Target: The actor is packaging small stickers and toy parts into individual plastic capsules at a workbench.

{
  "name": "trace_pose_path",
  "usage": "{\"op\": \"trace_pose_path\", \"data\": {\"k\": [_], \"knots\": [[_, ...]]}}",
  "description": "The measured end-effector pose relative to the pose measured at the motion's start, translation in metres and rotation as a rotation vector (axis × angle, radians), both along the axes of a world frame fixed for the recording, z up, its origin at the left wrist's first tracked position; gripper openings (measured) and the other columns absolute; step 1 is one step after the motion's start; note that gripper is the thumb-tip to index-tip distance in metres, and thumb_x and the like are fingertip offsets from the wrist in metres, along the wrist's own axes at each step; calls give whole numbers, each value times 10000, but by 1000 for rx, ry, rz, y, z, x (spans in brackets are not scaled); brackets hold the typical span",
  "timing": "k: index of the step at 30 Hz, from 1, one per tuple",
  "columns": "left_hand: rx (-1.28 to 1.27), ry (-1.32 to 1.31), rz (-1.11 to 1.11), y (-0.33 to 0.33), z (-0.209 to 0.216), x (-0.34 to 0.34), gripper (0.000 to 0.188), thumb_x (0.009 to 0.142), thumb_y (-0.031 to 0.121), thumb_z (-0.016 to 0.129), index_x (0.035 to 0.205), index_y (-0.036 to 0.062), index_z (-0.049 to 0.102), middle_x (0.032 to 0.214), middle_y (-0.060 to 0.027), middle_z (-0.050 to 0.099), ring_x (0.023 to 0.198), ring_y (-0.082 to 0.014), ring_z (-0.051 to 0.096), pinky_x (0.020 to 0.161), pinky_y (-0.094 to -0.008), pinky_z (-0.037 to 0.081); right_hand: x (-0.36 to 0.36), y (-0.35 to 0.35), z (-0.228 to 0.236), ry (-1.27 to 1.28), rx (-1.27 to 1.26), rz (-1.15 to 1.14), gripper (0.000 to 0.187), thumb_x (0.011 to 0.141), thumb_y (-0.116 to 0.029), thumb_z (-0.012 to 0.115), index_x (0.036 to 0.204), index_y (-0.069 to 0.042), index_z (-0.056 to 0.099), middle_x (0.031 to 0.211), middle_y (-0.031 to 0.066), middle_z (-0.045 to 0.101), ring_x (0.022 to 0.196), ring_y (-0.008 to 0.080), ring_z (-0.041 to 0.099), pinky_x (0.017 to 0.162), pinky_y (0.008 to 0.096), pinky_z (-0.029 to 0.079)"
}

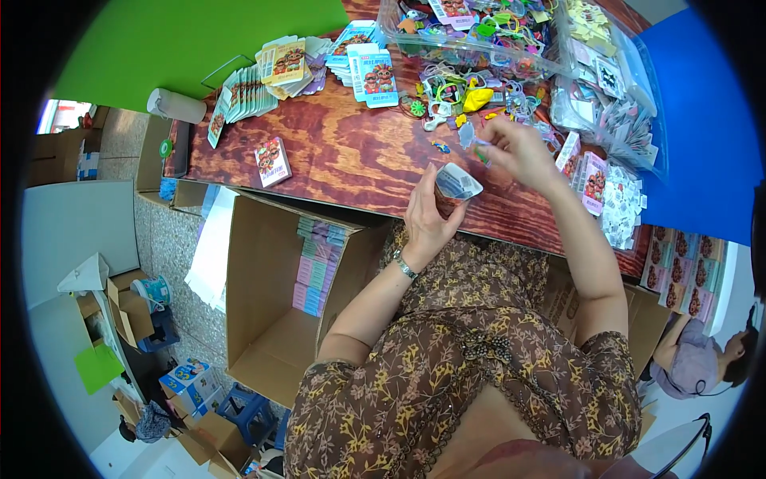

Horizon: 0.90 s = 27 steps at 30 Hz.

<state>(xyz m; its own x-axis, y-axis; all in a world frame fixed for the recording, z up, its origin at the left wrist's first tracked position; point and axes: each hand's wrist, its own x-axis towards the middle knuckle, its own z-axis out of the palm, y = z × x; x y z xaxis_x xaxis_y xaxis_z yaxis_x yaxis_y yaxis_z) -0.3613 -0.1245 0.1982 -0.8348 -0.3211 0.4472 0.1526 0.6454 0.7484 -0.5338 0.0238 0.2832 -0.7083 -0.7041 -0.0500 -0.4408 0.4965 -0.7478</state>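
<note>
My left hand (431, 215) is wrapped round a small open carton (459, 182), tilted so that its greyish inside faces up. Just beyond and to the right, my right hand (519, 156) pinches a small colourful trinket (481, 152), partly hidden by the fingers. Its exact kind is too small to make out. A tiny blue and yellow piece (440, 147) lies on the table near the carton. Past my right hand spreads a loose heap of small plastic trinkets (443, 88), with a bright yellow one (477, 100) on top.
A clear plastic bin (487, 49) of trinkets stands behind the heap. Bags of small packets (602, 88) and finished-looking boxes (593, 182) are at the right. Flat cartons (375, 76) fan out at the back left; one box (272, 162) lies nearer. A cardboard box (271, 295) stands below the edge.
</note>
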Motion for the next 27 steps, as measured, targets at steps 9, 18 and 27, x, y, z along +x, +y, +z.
{"op": "trace_pose_path", "data": {"k": [9,18,27], "knots": [[23,-100,52,8,4,-23,872,751,116,815,1468,-57,351,1317,-284,577,1156,-423,613,964,-463,513,24,-17,42,-20,-214,-62,149,906,-56,730,958,-4,600,810,12,672,748,66,664,659,253,536],[45,-78,65,9,2,-22,898,743,112,820,1478,-52,331,1298,-276,587,1138,-425,617,953,-462,518,43,-18,10,540,-82,177,162,849,-129,750,975,-66,671,891,113,663,792,318,673,679,428,543],[-18,-6,88,15,-4,-23,963,759,165,848,1506,-43,278,1353,-256,550,1188,-417,584,978,-463,504,49,9,9,300,-92,-19,322,869,-106,757,1170,-47,660,1058,117,661,901,238,705,738,323,595]]}}
